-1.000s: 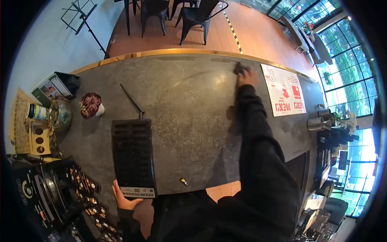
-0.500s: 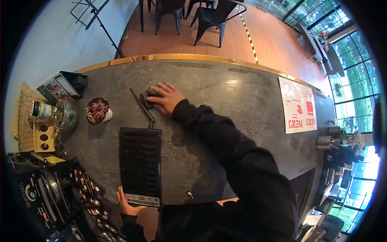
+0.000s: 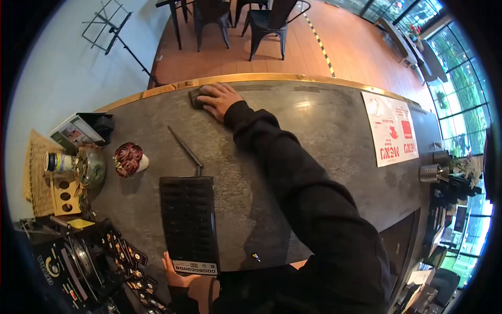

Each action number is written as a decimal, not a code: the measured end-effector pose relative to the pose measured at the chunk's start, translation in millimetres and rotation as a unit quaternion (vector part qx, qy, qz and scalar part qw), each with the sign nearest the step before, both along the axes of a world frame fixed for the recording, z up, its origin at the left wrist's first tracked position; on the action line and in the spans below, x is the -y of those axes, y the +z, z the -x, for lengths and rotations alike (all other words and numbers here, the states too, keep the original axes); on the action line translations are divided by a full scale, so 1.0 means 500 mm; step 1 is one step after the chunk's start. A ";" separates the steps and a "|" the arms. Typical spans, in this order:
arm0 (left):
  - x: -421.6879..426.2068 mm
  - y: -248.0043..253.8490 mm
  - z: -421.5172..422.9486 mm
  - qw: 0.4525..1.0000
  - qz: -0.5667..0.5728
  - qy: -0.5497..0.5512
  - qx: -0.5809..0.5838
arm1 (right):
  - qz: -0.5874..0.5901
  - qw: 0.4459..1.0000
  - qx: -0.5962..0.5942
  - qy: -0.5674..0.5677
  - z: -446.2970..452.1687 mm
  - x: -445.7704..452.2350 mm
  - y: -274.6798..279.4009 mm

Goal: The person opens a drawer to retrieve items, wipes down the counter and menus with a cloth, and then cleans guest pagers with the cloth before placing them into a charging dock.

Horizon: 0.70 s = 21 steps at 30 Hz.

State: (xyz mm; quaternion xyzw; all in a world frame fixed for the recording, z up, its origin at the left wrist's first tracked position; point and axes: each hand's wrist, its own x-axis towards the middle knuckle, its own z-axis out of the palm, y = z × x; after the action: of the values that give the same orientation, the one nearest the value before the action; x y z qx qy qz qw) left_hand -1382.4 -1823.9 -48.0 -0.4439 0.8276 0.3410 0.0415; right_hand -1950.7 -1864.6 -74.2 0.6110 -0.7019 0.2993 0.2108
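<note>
My right hand [image 3: 221, 98] presses a dark cloth [image 3: 196, 98] against the grey counter [image 3: 272, 120], close to its far brass edge. At the near edge, my left hand [image 3: 176, 272] grips the lower left corner of a black device [image 3: 189, 225] with a silver button panel. A black bar [image 3: 185, 146] stands out from the device's far end and leans to the left. The menu sheet [image 3: 391, 129] lies flat at the right. Near the front edge is a small black and yellow item [image 3: 255, 257].
A flower pot [image 3: 130, 159], a glass bowl [image 3: 90, 166] and a desk calendar [image 3: 78, 131] stand at the left. Metal cups [image 3: 431, 173] are at the far right. Chairs [image 3: 267, 29] stand beyond the counter.
My right hand swept the cloth from the right side to the left near the black bar, then away to the far edge. My left hand stayed at the device. The view shifted slightly.
</note>
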 end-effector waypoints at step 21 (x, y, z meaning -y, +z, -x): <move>-0.001 0.014 0.030 0.995 0.074 -0.040 -0.058 | -0.083 0.978 -0.044 -0.186 0.068 -0.280 -0.054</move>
State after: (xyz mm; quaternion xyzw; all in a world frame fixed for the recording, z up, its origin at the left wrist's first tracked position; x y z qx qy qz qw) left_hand -1397.4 -1823.5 -40.9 -0.3918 0.8688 0.3016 -0.0258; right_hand -1984.8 -1724.4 -101.2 0.4974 -0.8159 0.1682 0.2422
